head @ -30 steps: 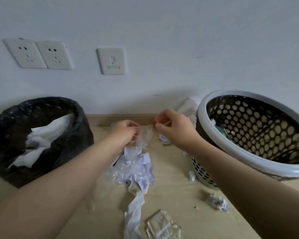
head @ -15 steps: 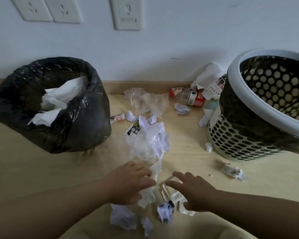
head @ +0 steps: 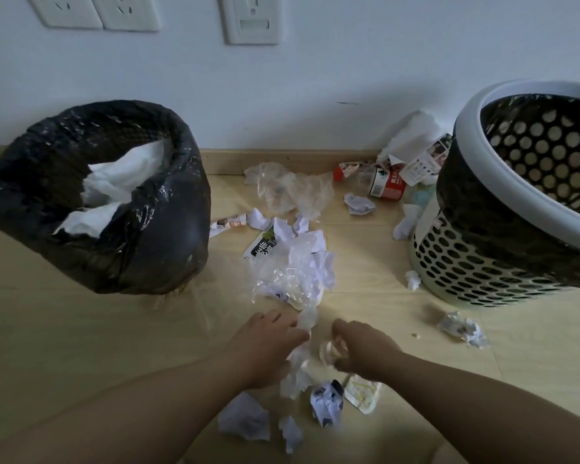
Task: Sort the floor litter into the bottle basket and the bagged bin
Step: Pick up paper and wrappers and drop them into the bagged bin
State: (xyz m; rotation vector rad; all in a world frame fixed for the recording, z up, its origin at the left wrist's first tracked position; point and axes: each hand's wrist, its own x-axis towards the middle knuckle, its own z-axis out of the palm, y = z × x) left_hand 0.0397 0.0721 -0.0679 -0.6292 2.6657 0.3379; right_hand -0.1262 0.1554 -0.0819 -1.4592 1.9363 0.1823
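While both hands are lowered to floor (head: 64, 329), crumpled clear wrapper (head: 332, 353) is clutched in right hand (head: 365, 351), fingers curled tight. Left hand (head: 268, 349) is laid on white paper scrap (head: 298, 370), fingers loosely bent. Bagged bin (head: 168, 236) seen left, bottle basket (head: 476, 262) right, litter pile (head: 295, 262) between.

You have bare floor (head: 64, 329) at near left; a litter pile (head: 292, 262) blocks the middle between bagged bin (head: 168, 236) and basket (head: 466, 262).
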